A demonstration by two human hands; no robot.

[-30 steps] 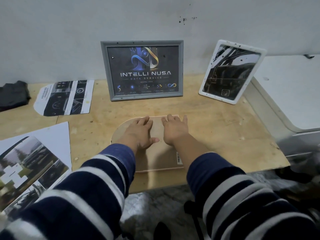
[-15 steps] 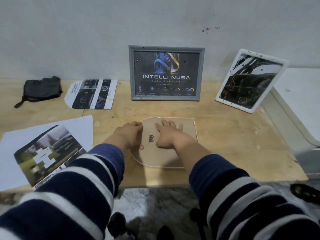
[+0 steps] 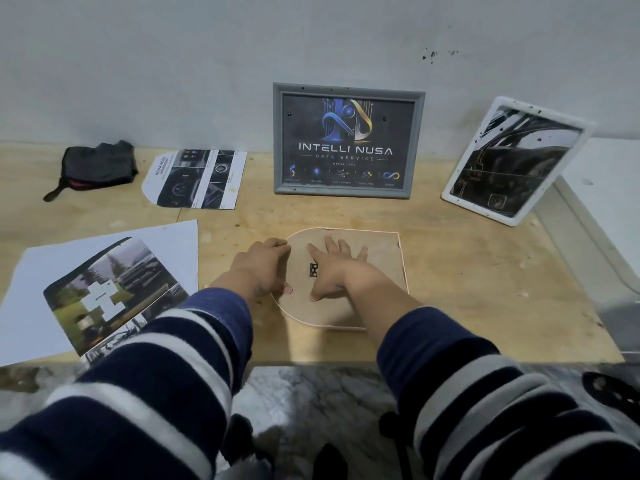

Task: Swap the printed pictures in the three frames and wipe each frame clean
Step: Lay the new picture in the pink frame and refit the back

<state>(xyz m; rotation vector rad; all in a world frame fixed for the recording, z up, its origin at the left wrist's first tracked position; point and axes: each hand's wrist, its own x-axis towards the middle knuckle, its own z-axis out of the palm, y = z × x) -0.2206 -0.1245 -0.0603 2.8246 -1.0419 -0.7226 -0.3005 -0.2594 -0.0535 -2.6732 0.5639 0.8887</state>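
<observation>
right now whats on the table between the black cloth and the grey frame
In the head view, a printed sheet with one rounded end lies flat between the black cloth and the grey frame.

Wooden tabletop (image 3: 467,271) against grey wall (image 3: 173,64). White appliance (image 3: 616,202) at 3 o'clock. Marbled floor (image 3: 311,386) below.

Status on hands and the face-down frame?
Left hand grips frame edge. Right hand flat on its back. Nothing in the way.

Dim, cool, even light; soft shadows lie under the forearms on the worktop (image 3: 467,271). Wide-angle bending curves its far edge. The striped sleeves (image 3: 145,393) at the bottom are blurred, detail grainy.
</observation>
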